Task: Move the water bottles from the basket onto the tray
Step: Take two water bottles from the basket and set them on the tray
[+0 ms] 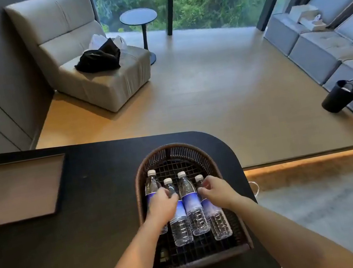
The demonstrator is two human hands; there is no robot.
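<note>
Several clear water bottles with blue labels and white caps lie side by side in a dark woven basket (173, 149) on the black table. My left hand (162, 202) lies over the leftmost bottle (151, 184), its fingers curled around the upper part of the second bottle (180, 225). My right hand (218, 191) closes over the shoulder of the rightmost bottle (219, 222). The third bottle (193, 211) lies untouched between my hands. All the bottles rest in the basket. A flat rectangular dark-framed tray (17, 191) sits on the table to the far left, with nothing on it.
The black table (101, 193) has a rounded right corner just beyond the basket. Past it are wooden floor, a beige armchair (91, 78) with a black bag, a small round side table (138, 17), a grey sofa (331, 47) and a black bin (340, 95).
</note>
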